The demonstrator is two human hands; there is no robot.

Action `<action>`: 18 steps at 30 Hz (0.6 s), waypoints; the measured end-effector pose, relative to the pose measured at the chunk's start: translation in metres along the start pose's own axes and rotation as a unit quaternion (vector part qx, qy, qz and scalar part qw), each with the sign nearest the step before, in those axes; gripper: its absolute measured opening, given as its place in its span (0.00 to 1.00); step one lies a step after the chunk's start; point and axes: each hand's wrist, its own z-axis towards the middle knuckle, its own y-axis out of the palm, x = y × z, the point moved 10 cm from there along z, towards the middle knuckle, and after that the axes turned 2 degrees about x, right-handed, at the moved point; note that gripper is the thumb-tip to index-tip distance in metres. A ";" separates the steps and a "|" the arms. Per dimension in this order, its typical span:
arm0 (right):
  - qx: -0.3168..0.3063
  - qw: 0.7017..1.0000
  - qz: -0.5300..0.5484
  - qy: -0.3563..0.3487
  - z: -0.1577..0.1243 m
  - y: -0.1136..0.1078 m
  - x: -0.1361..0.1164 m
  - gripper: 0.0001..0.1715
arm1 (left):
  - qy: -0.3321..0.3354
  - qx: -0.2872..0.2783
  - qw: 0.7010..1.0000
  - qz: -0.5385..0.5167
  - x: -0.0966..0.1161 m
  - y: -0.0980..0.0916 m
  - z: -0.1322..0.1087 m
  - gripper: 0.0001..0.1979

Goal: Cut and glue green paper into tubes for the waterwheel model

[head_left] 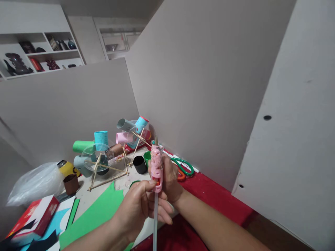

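Observation:
A pink hot glue gun (156,162), smeared with dried glue, points away from me with its metal nozzle up. A translucent glue stick (155,223) runs out of its back end toward me. My right hand (171,177) is closed round the gun from the right side, its grip hidden. At the gun's rear, my left hand (138,205) has its thumb against the pink body beside a small orange part; its other fingers curl beneath. Just beyond the gun stand a black paper cup (140,165) and a green paper cup (147,157), partly covered by the gun and hand.
Two stick-framed wheels with coloured cups, a nearer one (98,157) and a farther one (133,130), stand at the back. Green sheet (96,212), brown cup (71,184), plastic bag (36,183) and red-white box (36,216) lie left. Green-handled scissors (185,166) lie right, beside grey panels.

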 end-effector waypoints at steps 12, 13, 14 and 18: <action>-0.002 0.998 0.037 -0.060 0.015 -0.008 -0.022 0.06 | 0.007 0.024 0.998 0.065 0.005 -0.002 0.001 0.18; -0.001 0.997 0.040 -0.058 0.017 -0.009 -0.023 0.06 | 0.010 0.030 0.997 0.070 0.005 -0.003 0.002 0.18; -0.002 0.998 0.043 -0.056 0.018 -0.009 -0.023 0.06 | 0.012 0.038 0.996 0.074 0.005 -0.005 0.004 0.18; -0.008 0.998 0.042 -0.036 0.021 -0.007 -0.018 0.09 | 0.007 0.060 0.996 0.072 0.005 -0.009 0.009 0.19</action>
